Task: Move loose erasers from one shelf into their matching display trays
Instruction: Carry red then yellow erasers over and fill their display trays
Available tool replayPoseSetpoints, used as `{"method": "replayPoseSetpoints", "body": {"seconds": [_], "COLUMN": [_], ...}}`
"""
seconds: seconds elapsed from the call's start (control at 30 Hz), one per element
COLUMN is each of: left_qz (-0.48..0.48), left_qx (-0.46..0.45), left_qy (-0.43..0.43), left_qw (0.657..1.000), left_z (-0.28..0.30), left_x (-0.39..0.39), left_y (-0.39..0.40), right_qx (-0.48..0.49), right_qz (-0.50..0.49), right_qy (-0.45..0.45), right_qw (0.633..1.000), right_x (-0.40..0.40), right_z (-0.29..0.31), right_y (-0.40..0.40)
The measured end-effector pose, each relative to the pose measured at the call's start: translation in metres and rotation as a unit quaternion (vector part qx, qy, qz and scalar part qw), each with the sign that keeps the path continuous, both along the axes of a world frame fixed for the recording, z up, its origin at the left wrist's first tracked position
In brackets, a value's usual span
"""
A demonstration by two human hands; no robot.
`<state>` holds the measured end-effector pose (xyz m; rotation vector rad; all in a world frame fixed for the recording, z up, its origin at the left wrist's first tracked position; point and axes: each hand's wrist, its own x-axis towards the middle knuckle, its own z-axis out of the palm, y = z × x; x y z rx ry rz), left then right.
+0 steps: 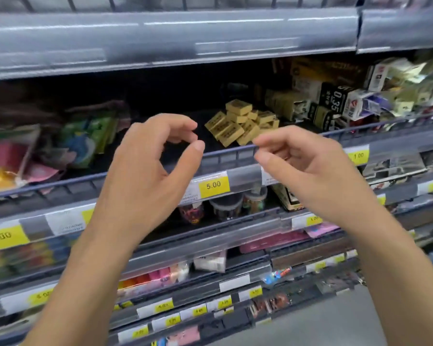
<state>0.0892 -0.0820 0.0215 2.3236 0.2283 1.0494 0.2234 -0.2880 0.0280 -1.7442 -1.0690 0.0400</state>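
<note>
Two hands raised, left hand [145, 156] and right hand [308, 168] loosely curled, holding nothing, yellow eraser pile [243, 124] just beyond fingertips, price tag [213, 185] "5.00" between wrists.

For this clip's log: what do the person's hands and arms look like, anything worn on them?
Both arms are bare up to the bottom edge of the picture; no sleeves show. The left hand and the right hand wear no gloves, and no rings, watch or wristband can be seen. Fingernails look short and unpainted. No marks or bandages show on either forearm.
</note>
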Motion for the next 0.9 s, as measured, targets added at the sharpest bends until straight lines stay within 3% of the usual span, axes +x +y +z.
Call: {"method": "replayPoseSetpoints", "body": {"seconds": [0.13,0.23,0.37,0.53,0.7,0.8,0.9], "left_qz": [0.062,0.092,0.106,0.106,0.118,0.117,0.078], "left_qx": [0.057,0.069,0.050,0.020,-0.015,-0.071,-0.155], "left_qy": [0.146,0.176,0.174,0.184,0.207,0.190,0.151], "left_qw": [0.986,0.978,0.978,0.977,0.971,0.972,0.973], "left_z": [0.006,0.002,0.003,0.006,0.009,0.015,0.023], "left_x": [0.021,0.023,0.024,0.026,0.033,0.044,0.061], "left_y": [0.000,-0.005,-0.007,-0.006,0.000,0.004,0.006], "right_qx": [-0.083,-0.170,-0.270,-0.282,-0.209,-0.058,0.009], "right_qz": [-0.066,-0.097,-0.128,-0.143,-0.154,-0.065,-0.004], "right_qy": [-0.144,-0.201,-0.200,-0.196,-0.171,-0.140,-0.161], "right_qw": [0.984,0.960,0.933,0.928,0.951,0.986,0.987], "right_x": [0.053,0.090,0.114,0.122,0.122,0.104,0.077], "right_z": [0.030,0.038,0.041,0.039,0.036,0.028,0.022], "right_y": [0.031,0.056,0.095,0.115,0.110,0.098,0.090]}}
